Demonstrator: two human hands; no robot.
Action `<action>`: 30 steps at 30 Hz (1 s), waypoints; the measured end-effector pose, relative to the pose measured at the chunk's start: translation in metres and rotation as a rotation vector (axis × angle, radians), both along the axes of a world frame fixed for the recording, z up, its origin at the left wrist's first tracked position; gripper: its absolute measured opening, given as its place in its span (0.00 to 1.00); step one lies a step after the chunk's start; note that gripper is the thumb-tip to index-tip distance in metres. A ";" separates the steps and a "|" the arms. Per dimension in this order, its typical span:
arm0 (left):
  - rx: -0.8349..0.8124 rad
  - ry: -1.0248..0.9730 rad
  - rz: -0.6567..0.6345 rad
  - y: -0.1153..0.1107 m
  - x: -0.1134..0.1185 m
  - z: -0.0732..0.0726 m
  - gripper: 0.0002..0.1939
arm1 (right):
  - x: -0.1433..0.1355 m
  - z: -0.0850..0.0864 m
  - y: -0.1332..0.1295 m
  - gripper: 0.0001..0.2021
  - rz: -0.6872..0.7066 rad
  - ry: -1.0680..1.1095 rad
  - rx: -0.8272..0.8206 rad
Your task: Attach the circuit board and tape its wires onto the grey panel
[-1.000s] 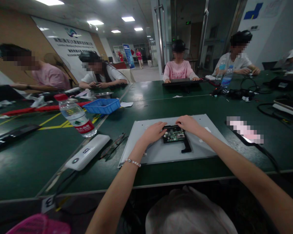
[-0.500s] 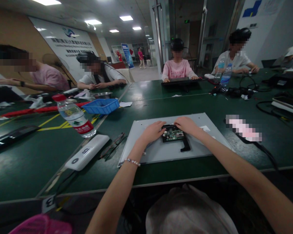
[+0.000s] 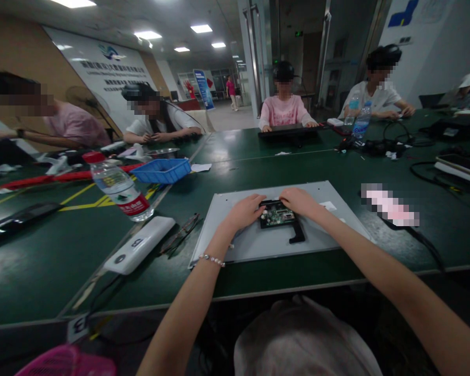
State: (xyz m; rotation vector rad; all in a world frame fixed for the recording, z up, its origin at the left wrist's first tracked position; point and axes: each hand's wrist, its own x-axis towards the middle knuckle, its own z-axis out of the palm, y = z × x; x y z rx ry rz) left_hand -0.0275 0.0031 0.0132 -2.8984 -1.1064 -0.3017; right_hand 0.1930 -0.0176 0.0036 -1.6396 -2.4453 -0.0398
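Note:
A green circuit board (image 3: 277, 214) sits in a black plastic frame (image 3: 296, 232), whose lower right part runs down into an L-shaped foot. Beneath it lies a flat grey panel (image 3: 235, 248) on the table. The fingers of my left hand (image 3: 246, 210) are curled against the frame's upper left edge. At the upper right corner, my right hand (image 3: 300, 201) has its fingers bent and pressed to the frame. Both sets of fingertips are partly hidden.
Left of the panel are eyeglasses (image 3: 180, 235), a white power bank (image 3: 141, 245), a water bottle (image 3: 119, 188) and a blue tray (image 3: 162, 171). A cabled phone-like object (image 3: 391, 209), partly blurred out, lies on the right. Several people sit around the green table (image 3: 235, 167).
My hands and the framed circuit board have hardly moved. In the background, a walking person has shifted slightly right, and the person at far left has leaned a little further left.

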 end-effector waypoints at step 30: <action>-0.019 -0.025 -0.008 0.000 0.000 0.000 0.20 | 0.094 -0.014 -0.022 0.08 -0.159 0.393 -0.286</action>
